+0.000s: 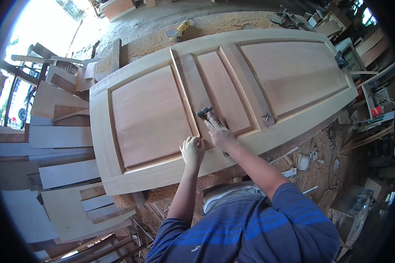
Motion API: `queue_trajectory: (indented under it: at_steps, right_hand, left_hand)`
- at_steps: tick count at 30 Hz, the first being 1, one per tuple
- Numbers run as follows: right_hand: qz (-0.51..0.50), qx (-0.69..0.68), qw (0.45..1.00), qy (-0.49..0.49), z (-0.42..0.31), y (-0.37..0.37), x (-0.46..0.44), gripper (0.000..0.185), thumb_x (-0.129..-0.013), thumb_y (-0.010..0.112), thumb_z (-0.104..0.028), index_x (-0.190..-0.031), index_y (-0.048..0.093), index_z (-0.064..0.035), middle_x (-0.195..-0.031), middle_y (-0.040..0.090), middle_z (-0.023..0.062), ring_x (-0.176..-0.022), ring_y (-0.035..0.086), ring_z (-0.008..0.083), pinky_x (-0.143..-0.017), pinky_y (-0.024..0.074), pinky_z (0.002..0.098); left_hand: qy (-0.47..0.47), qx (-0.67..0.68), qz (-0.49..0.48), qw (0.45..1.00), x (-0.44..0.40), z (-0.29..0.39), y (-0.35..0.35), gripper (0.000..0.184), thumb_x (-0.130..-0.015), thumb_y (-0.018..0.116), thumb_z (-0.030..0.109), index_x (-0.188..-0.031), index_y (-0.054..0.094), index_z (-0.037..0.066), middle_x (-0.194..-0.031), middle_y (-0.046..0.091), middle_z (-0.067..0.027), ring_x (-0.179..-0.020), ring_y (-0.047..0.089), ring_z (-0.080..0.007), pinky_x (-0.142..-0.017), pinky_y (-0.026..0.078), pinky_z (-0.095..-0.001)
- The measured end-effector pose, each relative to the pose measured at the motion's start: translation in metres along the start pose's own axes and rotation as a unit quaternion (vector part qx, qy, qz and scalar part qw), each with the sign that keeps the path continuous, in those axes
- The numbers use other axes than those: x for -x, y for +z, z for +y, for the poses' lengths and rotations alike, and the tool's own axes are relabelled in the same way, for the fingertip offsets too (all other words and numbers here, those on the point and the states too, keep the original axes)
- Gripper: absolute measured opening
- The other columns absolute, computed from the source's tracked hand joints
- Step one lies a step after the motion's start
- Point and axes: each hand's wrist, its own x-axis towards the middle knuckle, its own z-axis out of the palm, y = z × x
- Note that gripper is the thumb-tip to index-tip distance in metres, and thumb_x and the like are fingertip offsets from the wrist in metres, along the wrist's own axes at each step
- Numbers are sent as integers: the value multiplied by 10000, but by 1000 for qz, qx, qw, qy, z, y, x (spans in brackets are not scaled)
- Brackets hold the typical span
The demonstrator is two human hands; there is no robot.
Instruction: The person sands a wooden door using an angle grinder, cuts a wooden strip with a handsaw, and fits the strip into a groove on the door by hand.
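While the left hand's [192, 151] grip was curled closed on the near end of the wooden strip [185, 94], which lay along the edge of the left panel [149, 109] on the door [102, 142], the right hand [220, 135] lay over the hammer [205, 111] (how firmly its grip closed could not be told). Pressure at one end alone could have bowed the strip, and a slipped hammer dented the panel.
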Motion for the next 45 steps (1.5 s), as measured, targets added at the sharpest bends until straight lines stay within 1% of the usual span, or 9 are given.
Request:
queue_trajectory:
  at_steps: [12,14,17,20,25,28,31,34,45]
  right_hand:
    - [-28,-31,999,29,-5,-26,58,566,-1015,685,-227,-1553,585,-81,-1800,222,241,-1458,574,415,-1214,483,502]
    - [23,-118,993,10,4,-24,75,551,-1021,719,-317,-1495,634,-50,-1603,514,285,-1353,655,411,-1139,528,493]
    - [17,-398,911,107,-4,-47,103,434,-1090,688,-364,-1319,727,2,-1086,816,183,-1046,778,267,-939,590,409]
    - [-90,-405,897,154,16,-69,129,388,-1084,704,-367,-1194,778,-3,-957,805,109,-877,744,161,-814,583,351]
    - [-39,-484,863,139,73,-107,222,306,-1062,731,-292,-1133,787,0,-878,776,52,-770,682,116,-742,561,335]
    - [-12,-441,887,139,107,-145,291,309,-1056,741,-285,-1181,791,-7,-874,772,45,-771,693,115,-737,571,332]
    - [7,-460,871,172,119,-195,360,317,-1056,740,-284,-1225,795,-22,-903,779,40,-787,716,109,-734,581,315]
    - [131,-452,841,267,111,-240,423,306,-1059,743,-260,-1223,791,-7,-993,806,74,-830,749,137,-771,615,327]
    - [551,-469,631,280,121,-229,642,193,-1035,801,-213,-1084,737,-38,-958,746,18,-826,705,108,-752,553,292]
  left_hand:
    - [-212,348,-53,911,5,4,1,170,-989,703,120,-1007,741,-45,-887,788,-109,-814,745,-165,-766,582,-300]
    - [-262,468,-94,839,11,17,-7,159,-1013,706,113,-1051,723,-40,-954,772,-101,-828,718,-143,-762,563,-288]
    - [-163,437,-145,873,36,56,-17,160,-1042,738,135,-1084,734,-20,-987,769,-71,-848,711,-126,-769,560,-288]
    - [-110,368,-181,905,68,112,-28,174,-1050,749,120,-1128,751,-36,-1006,776,-57,-931,735,-139,-823,579,-296]
    - [27,146,-144,978,103,175,-34,206,-958,785,61,-1156,759,12,-1146,787,-122,-995,759,-245,-921,585,-353]
    - [337,-57,32,939,109,256,-50,353,-899,782,51,-1246,722,51,-1238,752,-155,-1163,712,-362,-1009,544,-503]
    - [484,-76,-71,869,95,302,-52,415,-844,796,82,-1255,747,77,-1239,763,-163,-1134,719,-381,-984,562,-480]
    - [437,50,-333,834,71,297,6,404,-866,783,113,-1269,757,91,-1186,784,-155,-1079,750,-368,-980,569,-459]
    - [450,133,-583,663,180,491,113,262,-1011,727,135,-1240,780,20,-985,803,-215,-852,804,-284,-784,607,-382]
